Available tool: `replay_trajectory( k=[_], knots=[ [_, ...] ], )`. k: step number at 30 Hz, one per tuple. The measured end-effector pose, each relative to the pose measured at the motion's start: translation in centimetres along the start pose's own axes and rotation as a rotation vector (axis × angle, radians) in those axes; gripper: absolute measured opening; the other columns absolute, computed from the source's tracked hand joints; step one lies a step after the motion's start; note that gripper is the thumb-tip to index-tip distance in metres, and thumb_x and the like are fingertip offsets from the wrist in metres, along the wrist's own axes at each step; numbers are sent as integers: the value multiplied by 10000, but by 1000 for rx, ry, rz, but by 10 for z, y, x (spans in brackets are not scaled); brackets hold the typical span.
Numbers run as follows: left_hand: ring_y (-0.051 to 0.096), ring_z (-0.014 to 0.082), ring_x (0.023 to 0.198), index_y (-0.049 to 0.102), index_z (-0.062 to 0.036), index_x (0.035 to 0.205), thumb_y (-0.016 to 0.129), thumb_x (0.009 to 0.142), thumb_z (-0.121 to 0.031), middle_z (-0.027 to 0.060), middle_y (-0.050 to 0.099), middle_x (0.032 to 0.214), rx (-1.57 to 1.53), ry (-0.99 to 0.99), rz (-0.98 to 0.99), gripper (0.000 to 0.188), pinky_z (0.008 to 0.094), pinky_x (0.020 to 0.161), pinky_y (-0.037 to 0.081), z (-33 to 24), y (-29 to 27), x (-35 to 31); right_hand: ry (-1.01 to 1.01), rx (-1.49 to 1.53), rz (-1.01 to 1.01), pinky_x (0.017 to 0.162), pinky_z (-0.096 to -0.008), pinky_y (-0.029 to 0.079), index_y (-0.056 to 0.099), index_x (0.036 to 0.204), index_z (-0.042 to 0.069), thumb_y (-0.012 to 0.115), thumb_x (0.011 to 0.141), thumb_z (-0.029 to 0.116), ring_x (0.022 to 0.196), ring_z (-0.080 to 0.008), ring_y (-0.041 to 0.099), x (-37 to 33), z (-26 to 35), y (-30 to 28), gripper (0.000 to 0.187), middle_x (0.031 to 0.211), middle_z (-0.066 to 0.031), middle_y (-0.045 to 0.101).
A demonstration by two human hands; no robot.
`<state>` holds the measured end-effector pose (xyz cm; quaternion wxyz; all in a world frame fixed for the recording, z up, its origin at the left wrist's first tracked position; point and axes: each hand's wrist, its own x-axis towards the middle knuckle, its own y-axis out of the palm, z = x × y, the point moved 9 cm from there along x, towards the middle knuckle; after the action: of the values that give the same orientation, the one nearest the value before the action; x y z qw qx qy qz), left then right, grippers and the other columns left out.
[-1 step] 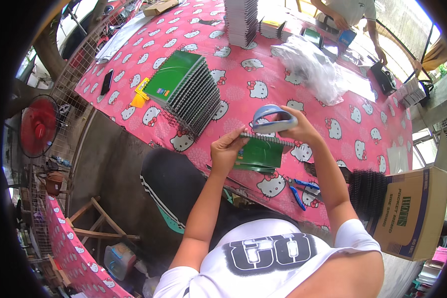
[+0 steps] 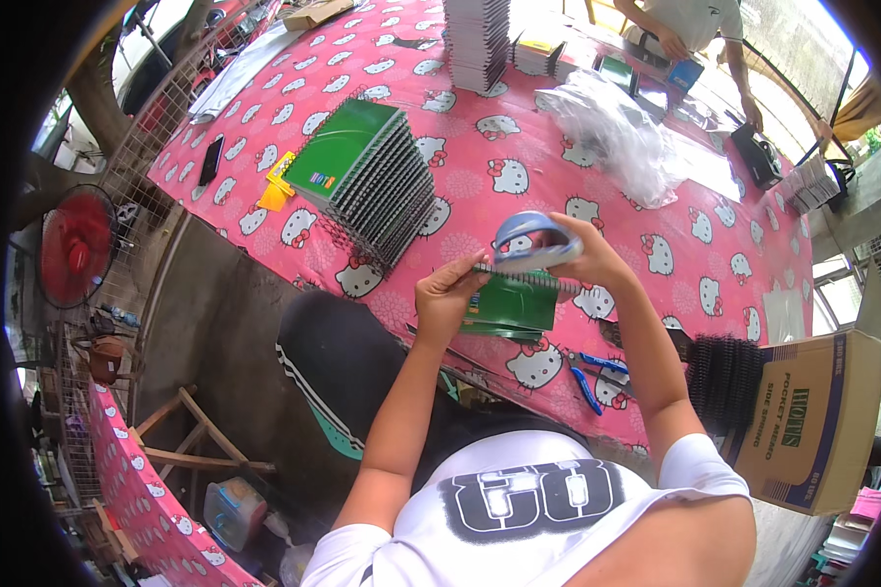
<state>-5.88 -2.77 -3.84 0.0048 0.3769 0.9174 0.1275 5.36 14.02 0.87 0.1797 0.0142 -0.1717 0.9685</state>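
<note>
My left hand [image 2: 447, 296] pinches the left end of a black spiral coil [image 2: 524, 277] along the top edge of a small green notebook [image 2: 514, 305]. More green covers show beneath that notebook at the table's near edge. In my right hand [image 2: 585, 256] is a blue-and-white loop-handled tool [image 2: 538, 256], held just above the coil; its exact kind I cannot make out. Whether its base touches the coil is unclear. To the left stands a tall stack of green spiral notebooks [image 2: 362, 176]. Blue-handled pliers [image 2: 587, 384] lie near my right forearm.
A cardboard box [image 2: 803, 421] and black spiral coils [image 2: 724, 380] sit at the right. Clear plastic wrap [image 2: 607, 132], a stack of pages [image 2: 475, 44] and a co-worker's hand [image 2: 671, 44] are farther back. A phone [image 2: 210, 161] lies at the left edge; a red fan [image 2: 76, 247] stands beyond.
The loop-handled tool has shifted slightly left and tilted in my right hand. My left hand and the notebook stay in place.
</note>
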Motion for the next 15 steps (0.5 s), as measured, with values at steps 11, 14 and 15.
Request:
replay_trajectory(
  k=[11,14,15],
  knots=[
    [649,179,936,664,9,912,743,746,77,122,675,997,-144,147,80,195,287,842,528,-22,17,-1,-22,-978,-574,923,-455,423,562,1169,45,824,626,203,1093,-373,526,-130,-37,-58,624,1175,-170,560],
    [653,190,923,651,6,870,749,747,68,134,673,984,-84,218,10,169,298,829,532,-40,22,-8,-10,-833,-521,935,-496,385,551,1191,30,820,642,219,1120,-386,488,-174,6,-9,641,1220,-186,518],
    [655,192,915,649,4,858,750,747,66,137,673,978,-51,231,-18,162,300,819,534,-48,24,-14,26,-766,-447,927,-504,386,549,1189,28,805,667,186,1101,-384,491,-188,6,14,603,1204,-186,520]
  ],
)
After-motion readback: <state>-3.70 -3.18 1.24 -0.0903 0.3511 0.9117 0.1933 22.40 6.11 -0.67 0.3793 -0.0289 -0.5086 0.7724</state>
